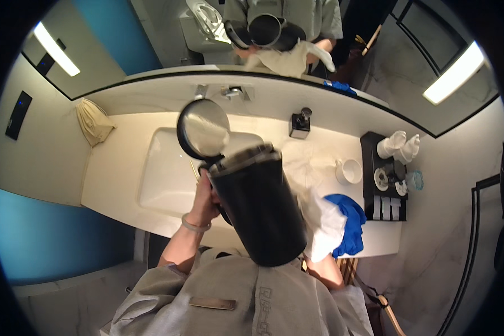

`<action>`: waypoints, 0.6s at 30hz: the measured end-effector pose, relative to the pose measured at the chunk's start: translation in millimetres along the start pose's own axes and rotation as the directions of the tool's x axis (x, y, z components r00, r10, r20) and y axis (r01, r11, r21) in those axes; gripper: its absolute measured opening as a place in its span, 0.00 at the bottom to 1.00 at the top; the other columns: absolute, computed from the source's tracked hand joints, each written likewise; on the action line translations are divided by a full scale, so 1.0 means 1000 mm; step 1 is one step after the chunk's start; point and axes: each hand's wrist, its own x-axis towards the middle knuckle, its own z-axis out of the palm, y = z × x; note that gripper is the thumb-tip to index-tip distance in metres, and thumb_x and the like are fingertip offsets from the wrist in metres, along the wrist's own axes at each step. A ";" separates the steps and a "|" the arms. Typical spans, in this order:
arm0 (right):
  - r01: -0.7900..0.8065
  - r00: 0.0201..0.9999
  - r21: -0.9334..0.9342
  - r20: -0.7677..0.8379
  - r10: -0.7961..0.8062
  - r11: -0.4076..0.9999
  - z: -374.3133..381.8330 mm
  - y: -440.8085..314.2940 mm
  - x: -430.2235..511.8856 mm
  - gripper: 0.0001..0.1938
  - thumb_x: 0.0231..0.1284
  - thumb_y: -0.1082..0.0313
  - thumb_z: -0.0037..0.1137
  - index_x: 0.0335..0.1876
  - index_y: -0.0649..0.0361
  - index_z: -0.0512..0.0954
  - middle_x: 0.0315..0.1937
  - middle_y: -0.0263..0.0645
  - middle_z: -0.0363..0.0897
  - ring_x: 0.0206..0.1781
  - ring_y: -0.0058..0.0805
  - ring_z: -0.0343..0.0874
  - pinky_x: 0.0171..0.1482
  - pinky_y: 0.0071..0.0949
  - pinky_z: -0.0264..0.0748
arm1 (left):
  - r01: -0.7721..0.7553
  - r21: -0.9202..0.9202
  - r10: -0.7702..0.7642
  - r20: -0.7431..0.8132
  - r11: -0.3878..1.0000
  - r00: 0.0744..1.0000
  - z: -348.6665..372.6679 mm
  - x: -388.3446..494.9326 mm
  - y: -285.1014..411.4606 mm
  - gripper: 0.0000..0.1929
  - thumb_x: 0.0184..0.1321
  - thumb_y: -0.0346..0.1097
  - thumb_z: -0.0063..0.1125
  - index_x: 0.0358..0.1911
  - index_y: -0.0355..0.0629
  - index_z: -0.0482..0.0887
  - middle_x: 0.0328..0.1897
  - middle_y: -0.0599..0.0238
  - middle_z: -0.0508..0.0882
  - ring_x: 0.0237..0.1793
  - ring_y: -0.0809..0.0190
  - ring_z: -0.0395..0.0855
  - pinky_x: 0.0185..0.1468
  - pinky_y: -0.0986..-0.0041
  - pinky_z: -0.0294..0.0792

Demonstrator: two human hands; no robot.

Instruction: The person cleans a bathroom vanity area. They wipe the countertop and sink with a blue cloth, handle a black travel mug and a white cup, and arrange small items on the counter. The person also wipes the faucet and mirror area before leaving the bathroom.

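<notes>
My left hand (208,199) grips the handle of a black electric kettle (258,210), which is tilted in front of my chest. The kettle's round lid (203,128) is swung open on its hinge, with its metal underside showing. A white cloth (323,227) is bunched against the kettle's right side. It covers my right hand, so the fingers are hidden; only the right forearm (327,271) shows below it. Right beside the white cloth, a blue cloth (350,224) lies crumpled on the counter.
Beneath the lid is a white washbasin (161,168), with a wall tap (234,91) behind. On the pale counter (113,168) stand a black soap dispenser (300,124), a white cup (348,171) and a black amenity tray (369,147). A drawstring bag (93,119) hangs left; a mirror (164,77) spans the back.
</notes>
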 end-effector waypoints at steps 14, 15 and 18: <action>0.216 0.976 -0.015 -0.035 -0.217 0.976 0.021 -0.047 0.017 0.17 0.66 0.61 0.52 0.56 0.59 0.74 0.41 0.39 0.77 0.44 0.29 0.77 0.49 0.28 0.74 | -0.449 0.636 0.051 0.541 0.627 0.839 0.059 0.012 0.008 0.15 0.53 0.33 0.72 0.39 0.34 0.80 0.24 0.71 0.79 0.25 0.73 0.73 0.30 0.78 0.68; 0.210 0.977 -0.039 -0.020 -0.211 0.977 0.031 -0.046 0.011 0.16 0.66 0.61 0.52 0.55 0.59 0.74 0.40 0.38 0.77 0.44 0.28 0.77 0.49 0.27 0.74 | -0.433 0.614 0.085 0.512 0.660 0.855 0.061 0.009 0.009 0.14 0.53 0.34 0.72 0.36 0.35 0.81 0.21 0.71 0.79 0.24 0.72 0.72 0.30 0.78 0.66; 0.154 0.987 0.035 0.036 -0.155 0.987 0.042 -0.068 0.003 0.15 0.68 0.60 0.51 0.55 0.59 0.74 0.39 0.36 0.77 0.42 0.25 0.77 0.48 0.25 0.75 | -0.370 0.558 0.054 0.501 0.743 0.864 0.067 0.000 0.008 0.12 0.55 0.33 0.72 0.36 0.35 0.81 0.22 0.71 0.79 0.26 0.74 0.72 0.30 0.77 0.66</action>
